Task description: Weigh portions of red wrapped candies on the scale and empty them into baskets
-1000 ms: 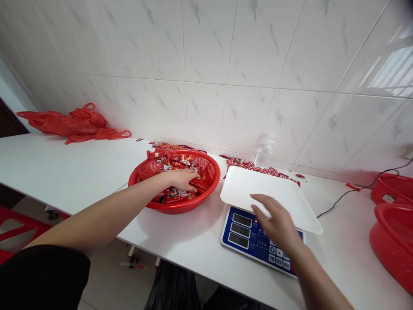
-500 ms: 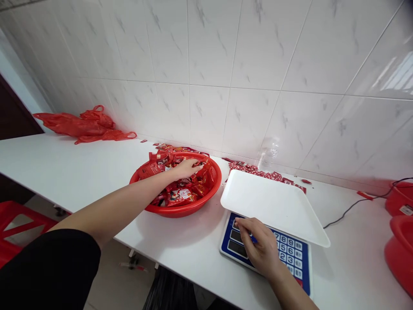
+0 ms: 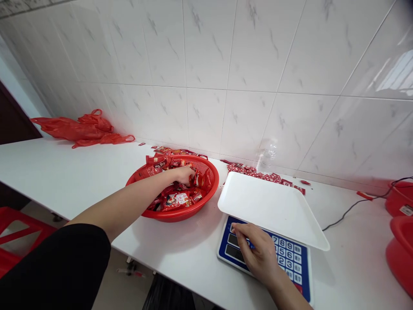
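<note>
My left hand point(image 3: 185, 175) reaches down into a red plastic basket point(image 3: 172, 216) filled with small shiny red packets point(image 3: 177, 199). Its fingers are curled in among the packets at the far right part of the heap, and what lies under them is hidden. Over the blue keypad of a digital scale point(image 3: 288, 258) hovers or rests my right hand point(image 3: 258, 247); I cannot tell if it touches. The thumb and fingertips are pinched together near the scale's display windows, with nothing visible in them. A bare white weighing tray point(image 3: 274, 209) sits on the scale, just beyond this hand.
Small red packets point(image 3: 258, 172) lie along the wall beside a clear plastic bottle point(image 3: 267, 158). Red plastic bags point(image 3: 80, 129) lie at the far left. Red containers point(image 3: 402, 249) stand at the right, near a black cable point(image 3: 348, 209). A red stool point(image 3: 22, 232) is below the table.
My left hand has gone from spread fingers over the packets to curled fingers, deeper among them. My right hand holds nearly the same pose. The view has shifted slightly.
</note>
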`<state>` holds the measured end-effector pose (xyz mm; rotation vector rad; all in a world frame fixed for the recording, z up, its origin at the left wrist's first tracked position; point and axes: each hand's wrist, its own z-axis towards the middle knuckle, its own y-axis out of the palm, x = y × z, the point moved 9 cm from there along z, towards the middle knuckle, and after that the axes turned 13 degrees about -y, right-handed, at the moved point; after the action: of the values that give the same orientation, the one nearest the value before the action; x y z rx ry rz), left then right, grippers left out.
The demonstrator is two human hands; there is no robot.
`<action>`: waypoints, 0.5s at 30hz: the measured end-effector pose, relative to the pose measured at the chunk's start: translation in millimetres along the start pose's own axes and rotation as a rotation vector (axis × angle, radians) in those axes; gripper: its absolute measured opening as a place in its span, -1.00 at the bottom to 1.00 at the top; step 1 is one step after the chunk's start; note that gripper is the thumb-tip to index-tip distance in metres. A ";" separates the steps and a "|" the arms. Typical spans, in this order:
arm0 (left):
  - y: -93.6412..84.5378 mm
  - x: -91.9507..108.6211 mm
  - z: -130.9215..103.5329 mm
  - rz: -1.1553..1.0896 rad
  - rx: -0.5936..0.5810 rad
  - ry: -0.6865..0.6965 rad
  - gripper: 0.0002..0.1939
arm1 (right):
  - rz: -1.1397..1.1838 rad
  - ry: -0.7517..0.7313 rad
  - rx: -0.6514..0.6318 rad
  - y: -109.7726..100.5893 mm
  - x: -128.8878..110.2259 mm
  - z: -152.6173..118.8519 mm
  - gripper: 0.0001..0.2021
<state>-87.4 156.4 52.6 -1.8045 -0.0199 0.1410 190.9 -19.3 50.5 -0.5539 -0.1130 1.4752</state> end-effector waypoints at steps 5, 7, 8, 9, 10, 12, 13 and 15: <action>-34.6 -19.1 0.1 -0.058 0.064 -0.005 -0.58 | -0.015 -0.009 0.016 -3.9 -1.9 2.8 -0.72; -50.0 -28.1 -2.8 -0.100 0.093 -0.015 -0.57 | -0.009 -0.024 0.020 -4.9 -4.5 4.6 -0.70; -57.6 -32.2 -4.6 -0.123 0.112 -0.026 -0.57 | -0.007 -0.027 0.020 -5.1 -5.3 5.3 -0.70; -64.6 -35.8 -6.7 -0.145 0.130 -0.042 -0.57 | -0.006 -0.028 0.021 -5.3 -5.9 5.8 -0.70; -71.1 -38.8 -9.1 -0.164 0.145 -0.060 -0.57 | -0.008 -0.027 0.021 -5.5 -6.2 6.1 -0.70; -82.9 -42.8 -14.6 -0.202 0.167 -0.105 -0.58 | -0.018 -0.022 0.021 -5.7 -5.7 6.3 -0.71; -88.0 -43.6 -17.7 -0.221 0.170 -0.127 -0.58 | -0.024 -0.020 0.023 -5.9 -5.1 6.2 -0.72; -96.3 -41.9 -24.0 -0.260 0.160 -0.154 -0.57 | -0.035 -0.014 0.026 -6.2 -3.3 5.7 -0.72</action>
<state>-120.5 152.3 155.1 -1.6117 -0.3424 0.0920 193.8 -20.9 58.9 -0.5184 -0.1137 1.4447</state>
